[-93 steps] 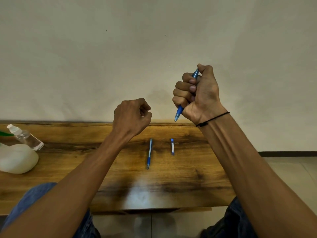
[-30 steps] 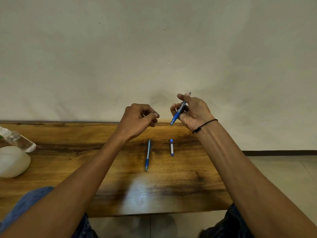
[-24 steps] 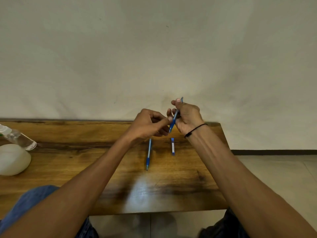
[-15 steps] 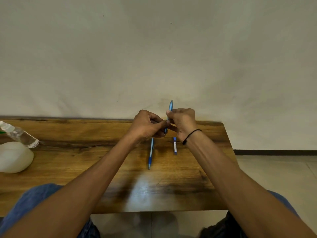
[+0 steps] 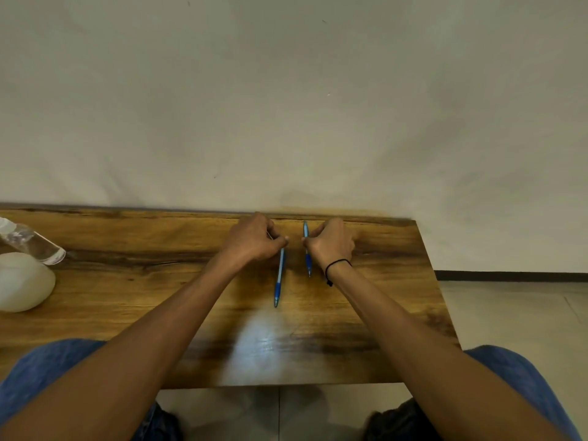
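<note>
Right hand [image 5: 331, 246] pinches a blue pen [image 5: 307, 259] low over the wooden desk [image 5: 127, 281], while the left hand [image 5: 254, 241] sits curled at the upper end of a second pen [image 5: 279, 281] lying flat; whether it grips that pen cannot be told. Laying the pens out looks almost done, with only the release of the held one left. Both pens run lengthwise away from the sitter, near parallel and just beside each other, tips pointing back toward the person.

Both forearms are reaching forward side by side. The left hand [image 5: 254, 238] and right hand [image 5: 332, 241] are sitting close together by the tabletop's [image 5: 127, 281] far edge, fingers curled, the right pinching a pen [image 5: 305, 229].
</note>
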